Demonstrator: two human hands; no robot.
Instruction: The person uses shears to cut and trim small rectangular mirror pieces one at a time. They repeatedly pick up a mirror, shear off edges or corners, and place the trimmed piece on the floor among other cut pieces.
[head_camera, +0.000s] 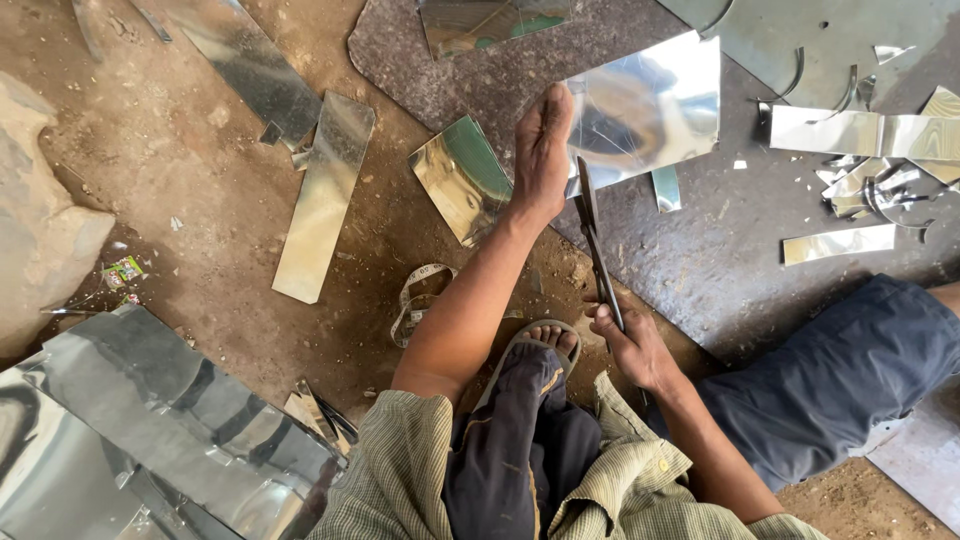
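The left hand (543, 150) pinches the near left edge of a shiny rectangular sheet-metal piece (655, 105), fingers curled over the rim and thumb beneath, holding it tilted up off the dark stone slab (700, 260). The right hand (632, 342) is closed around the handles of long tin snips (596, 240), whose dark blades run forward from that hand and meet the sheet just beside the left wrist; how far the blades gape cannot be told. To cut well, it seems best to keep the sheet taut and steady, the blades square to its edge, and fingers clear of the sharp rim. The sheet is thin, mirror-bright and slightly bowed. Left of the left hand lie a long narrow metal strip (325, 195) and a trapezoid offcut (460, 178) on bare dirt; curled slivers (870, 190) lie well right.
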